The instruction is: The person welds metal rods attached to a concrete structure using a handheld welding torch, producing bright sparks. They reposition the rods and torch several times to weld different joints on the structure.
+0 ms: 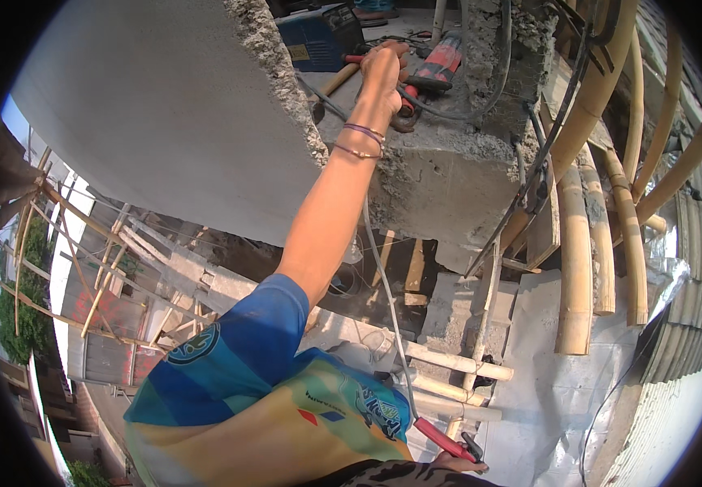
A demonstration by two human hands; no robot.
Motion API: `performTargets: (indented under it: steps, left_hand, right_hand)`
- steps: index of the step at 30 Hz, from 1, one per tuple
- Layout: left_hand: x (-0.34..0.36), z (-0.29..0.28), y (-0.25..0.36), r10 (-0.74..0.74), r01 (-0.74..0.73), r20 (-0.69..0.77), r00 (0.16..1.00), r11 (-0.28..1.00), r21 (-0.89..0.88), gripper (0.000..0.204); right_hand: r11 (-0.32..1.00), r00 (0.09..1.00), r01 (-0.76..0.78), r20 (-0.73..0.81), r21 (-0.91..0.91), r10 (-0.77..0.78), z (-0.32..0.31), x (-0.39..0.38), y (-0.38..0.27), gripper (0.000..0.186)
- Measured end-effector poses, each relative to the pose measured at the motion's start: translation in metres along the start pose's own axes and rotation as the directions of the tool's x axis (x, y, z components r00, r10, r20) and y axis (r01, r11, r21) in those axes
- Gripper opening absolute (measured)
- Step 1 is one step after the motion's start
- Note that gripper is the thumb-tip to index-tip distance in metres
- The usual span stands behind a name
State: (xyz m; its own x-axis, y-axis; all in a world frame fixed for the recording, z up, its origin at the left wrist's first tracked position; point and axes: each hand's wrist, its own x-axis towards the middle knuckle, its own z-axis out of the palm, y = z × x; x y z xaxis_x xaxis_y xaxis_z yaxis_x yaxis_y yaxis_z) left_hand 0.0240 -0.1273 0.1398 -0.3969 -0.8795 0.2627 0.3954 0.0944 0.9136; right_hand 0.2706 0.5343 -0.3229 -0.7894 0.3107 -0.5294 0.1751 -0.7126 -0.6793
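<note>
Bracelets (359, 140) circle the wrist of the left arm, stretched far across to a rough concrete ledge (448, 183). The left hand (383, 71) is over the ledge with its fingers curled; a short red rod (353, 58) shows at the left of the fist, but I cannot tell whether it is gripped. Just right of the hand lies a red and black power tool (442, 65), and to its left a hammer (338, 81) rests on its wooden handle's side. A blue machine (318, 39) stands beyond these, at the far edge of the view.

Near, low on the right, the right hand (458, 462) shows only in part, its fingers closed around a red holder (443, 437) with a dark jaw. A grey cable (385, 280) hangs down from the ledge to that holder. Bamboo poles (575, 268) reach out on the right above metal sheets (546, 365). On the left, a smooth grey wall (156, 105) ends in a broken edge beside the ledge, and bamboo scaffolding (95, 292) stands below it.
</note>
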Motion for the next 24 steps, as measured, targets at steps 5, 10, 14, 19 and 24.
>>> performTargets:
  steps: [5, 10, 14, 19, 24]
  left_hand:
    - [0.054, -0.005, -0.053, 0.030, 0.004, -0.070, 0.997, 0.894, 0.448, 0.043]
    - [0.057, -0.006, -0.088, -0.075, -0.090, 0.148, 0.986, 0.509, 0.856, 0.050]
    - [0.050, 0.009, -0.086, 0.003, -0.110, 0.112, 0.994, 0.206, 0.972, 0.078]
    - [0.035, 0.005, -0.060, 0.100, -0.186, 0.164, 0.981, 0.265, 0.946, 0.088]
    - [-0.038, -0.017, -0.030, 0.671, -0.632, 0.254, 0.697, 0.406, 0.660, 0.038]
  right_hand:
    - [0.835, 0.909, -0.410, 0.240, 0.368, 0.340, -0.078, -0.011, 0.036, 0.108]
    - [0.989, 0.824, -0.144, -0.548, 0.040, 0.143, -0.102, -0.040, 0.050, 0.046]
    - [0.503, 0.968, 0.103, -0.031, -0.858, -0.251, -0.128, -0.064, 0.041, 0.029]
    - [-0.225, 0.852, 0.339, 0.400, -0.913, -0.339, -0.128, -0.071, 0.031, 0.040]
    - [0.863, 0.983, -0.174, -0.131, -0.473, 0.127, -0.080, -0.071, 0.017, 0.017]
